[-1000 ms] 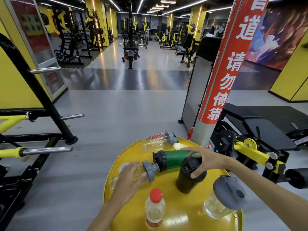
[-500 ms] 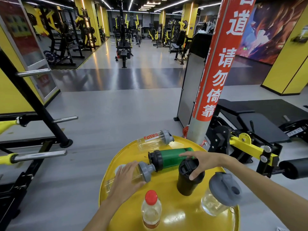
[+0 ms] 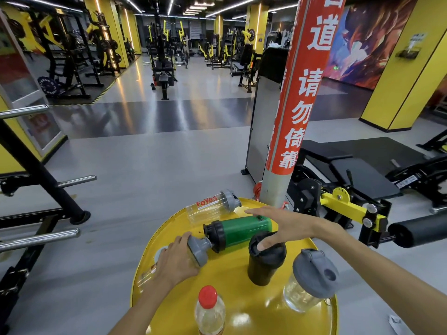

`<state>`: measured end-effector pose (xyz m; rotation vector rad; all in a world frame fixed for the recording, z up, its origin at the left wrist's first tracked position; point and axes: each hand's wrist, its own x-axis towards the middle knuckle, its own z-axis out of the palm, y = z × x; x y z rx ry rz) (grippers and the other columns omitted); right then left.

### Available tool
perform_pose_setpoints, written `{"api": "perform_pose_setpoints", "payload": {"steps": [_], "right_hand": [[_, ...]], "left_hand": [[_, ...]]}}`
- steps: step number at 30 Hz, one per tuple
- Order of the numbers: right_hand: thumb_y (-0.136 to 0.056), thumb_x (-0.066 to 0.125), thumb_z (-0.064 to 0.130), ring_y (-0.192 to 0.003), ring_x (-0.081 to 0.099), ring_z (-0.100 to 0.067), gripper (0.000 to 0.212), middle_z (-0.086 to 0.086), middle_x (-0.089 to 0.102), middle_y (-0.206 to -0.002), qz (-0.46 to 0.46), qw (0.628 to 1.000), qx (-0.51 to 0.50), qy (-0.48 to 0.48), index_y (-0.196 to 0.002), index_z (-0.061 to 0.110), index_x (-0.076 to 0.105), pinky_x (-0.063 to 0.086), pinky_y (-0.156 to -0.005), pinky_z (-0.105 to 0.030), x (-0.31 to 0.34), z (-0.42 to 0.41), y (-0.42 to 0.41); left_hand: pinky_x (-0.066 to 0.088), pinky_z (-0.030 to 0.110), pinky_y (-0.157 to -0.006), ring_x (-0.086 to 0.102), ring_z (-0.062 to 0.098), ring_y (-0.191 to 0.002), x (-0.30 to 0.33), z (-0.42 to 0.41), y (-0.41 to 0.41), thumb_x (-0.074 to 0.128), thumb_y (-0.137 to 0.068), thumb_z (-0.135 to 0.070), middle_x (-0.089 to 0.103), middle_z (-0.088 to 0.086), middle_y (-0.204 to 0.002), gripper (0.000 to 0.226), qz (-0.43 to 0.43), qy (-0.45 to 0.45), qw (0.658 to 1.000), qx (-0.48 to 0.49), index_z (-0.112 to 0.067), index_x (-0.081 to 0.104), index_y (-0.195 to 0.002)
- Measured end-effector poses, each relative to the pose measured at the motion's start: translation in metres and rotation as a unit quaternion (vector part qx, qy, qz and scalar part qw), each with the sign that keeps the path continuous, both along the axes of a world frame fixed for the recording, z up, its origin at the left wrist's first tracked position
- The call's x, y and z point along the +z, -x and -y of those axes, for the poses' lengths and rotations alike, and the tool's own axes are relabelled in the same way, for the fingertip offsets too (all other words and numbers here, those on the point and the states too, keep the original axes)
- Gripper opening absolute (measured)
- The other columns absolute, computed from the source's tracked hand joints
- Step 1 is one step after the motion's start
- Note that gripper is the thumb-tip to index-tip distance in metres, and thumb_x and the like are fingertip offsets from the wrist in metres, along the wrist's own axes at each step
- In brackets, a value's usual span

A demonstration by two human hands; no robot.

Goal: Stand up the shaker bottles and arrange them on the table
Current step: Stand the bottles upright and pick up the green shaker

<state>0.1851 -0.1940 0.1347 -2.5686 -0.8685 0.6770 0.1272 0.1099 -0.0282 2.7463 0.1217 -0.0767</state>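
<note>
Right hand (image 3: 285, 224) has come off the upright black shaker (image 3: 266, 258); its grip is now spread, fingers extended over the lying green shaker (image 3: 242, 229), thumb touching the black lid. Left hand (image 3: 179, 261) remains closed around the clear shaker (image 3: 196, 249) lying at the yellow counter (image 3: 232, 281) left edge. Judgement: black shaker done; three still lie down, including the far clear shaker (image 3: 212, 206)

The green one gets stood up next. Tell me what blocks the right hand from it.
Nothing visible: the right hand hovers open just above the lying green shaker bottle with black lid, its thumb touching the upright black shaker bottle.
</note>
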Motion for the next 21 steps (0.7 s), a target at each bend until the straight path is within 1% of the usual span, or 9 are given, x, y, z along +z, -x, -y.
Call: {"api": "perform_pose_setpoints", "payload": {"steps": [3,6,7,9,13,15,17,19,21], "right_hand": [[-0.084,0.074,0.053,-0.147,0.029,-0.015,0.093,0.008,0.031,-0.162,-0.001,1.000,-0.007,-0.012,-0.158,0.034,0.022,0.027,-0.115,-0.032,0.000,0.002,-0.003],[-0.086,0.072,0.053,-0.146,0.031,-0.016,0.090,0.007,0.032,-0.161,-0.003,1.000,-0.004,-0.007,-0.158,0.035,0.021,0.028,-0.114,-0.031,-0.001,0.000,-0.007],[-0.086,0.072,0.053,-0.146,0.032,-0.016,0.089,0.007,0.033,-0.160,-0.004,1.000,-0.005,-0.007,-0.158,0.035,0.021,0.029,-0.113,-0.030,-0.001,-0.001,-0.008],[-0.087,0.071,0.052,-0.145,0.033,-0.015,0.088,0.007,0.034,-0.159,-0.006,1.000,-0.006,-0.013,-0.158,0.034,0.022,0.029,-0.111,-0.027,-0.001,-0.003,-0.011],[-0.087,0.070,0.054,-0.143,0.034,-0.013,0.086,0.006,0.036,-0.158,-0.009,1.000,-0.011,-0.015,-0.157,0.036,0.024,0.030,-0.110,-0.026,-0.003,-0.009,-0.015],[-0.088,0.069,0.053,-0.138,0.035,-0.009,0.084,0.005,0.037,-0.157,-0.009,1.000,-0.013,-0.015,-0.157,0.036,0.024,0.030,-0.108,-0.025,-0.005,-0.011,-0.015],[-0.089,0.069,0.051,-0.133,0.035,-0.006,0.082,0.005,0.038,-0.157,-0.011,1.000,-0.014,-0.015,-0.157,0.034,0.025,0.029,-0.107,-0.024,-0.007,-0.013,-0.016],[-0.090,0.068,0.050,-0.138,0.037,-0.011,0.082,0.004,0.038,-0.157,-0.015,1.000,-0.016,-0.013,-0.157,0.031,0.025,0.029,-0.107,-0.024,-0.010,-0.013,-0.016],[-0.091,0.068,0.050,-0.144,0.036,-0.017,0.081,0.002,0.038,-0.157,-0.017,1.000,-0.019,-0.009,-0.157,0.029,0.026,0.030,-0.108,-0.026,-0.013,-0.013,-0.017]], "left_hand": [[0.056,0.037,-0.080,0.063,0.022,-0.104,0.016,-0.007,0.002,0.083,-0.050,-0.047,0.053,-0.006,-0.131,0.103,0.041,0.061,0.997,0.021,-0.029,0.034,-0.139],[0.052,0.027,-0.062,0.063,0.018,-0.095,0.031,-0.017,0.010,0.088,-0.049,-0.045,0.054,-0.011,-0.122,0.099,0.085,0.152,0.983,0.052,-0.034,0.034,-0.132],[0.050,0.023,-0.060,0.063,0.015,-0.093,0.036,-0.019,0.012,0.091,-0.049,-0.044,0.054,-0.013,-0.119,0.098,0.096,0.192,0.975,0.061,-0.037,0.034,-0.128],[0.052,0.019,-0.064,0.063,0.005,-0.096,0.044,-0.022,0.016,0.096,-0.050,-0.038,0.054,-0.017,-0.116,0.094,0.128,0.271,0.952,0.066,-0.037,0.036,-0.122],[0.053,0.008,-0.073,0.057,-0.015,-0.100,0.043,-0.019,0.029,0.097,-0.056,-0.013,0.051,-0.017,-0.120,0.088,0.179,0.386,0.900,0.098,-0.024,0.039,-0.121],[0.055,0.010,-0.074,0.059,-0.013,-0.100,0.033,-0.019,0.038,0.096,-0.056,-0.007,0.051,-0.017,-0.122,0.090,0.196,0.420,0.878,0.116,-0.023,0.039,-0.123],[0.056,0.012,-0.076,0.060,-0.006,-0.105,0.022,-0.019,0.047,0.097,-0.053,-0.008,0.051,-0.024,-0.121,0.093,0.215,0.433,0.866,0.127,-0.027,0.039,-0.123],[0.055,0.012,-0.080,0.059,-0.002,-0.110,0.012,-0.019,0.055,0.098,-0.051,-0.009,0.051,-0.031,-0.118,0.096,0.227,0.432,0.863,0.132,-0.027,0.038,-0.124],[0.055,0.014,-0.083,0.060,0.001,-0.111,0.008,-0.015,0.061,0.097,-0.051,-0.015,0.053,-0.024,-0.122,0.094,0.225,0.436,0.861,0.134,-0.026,0.040,-0.125]]}}
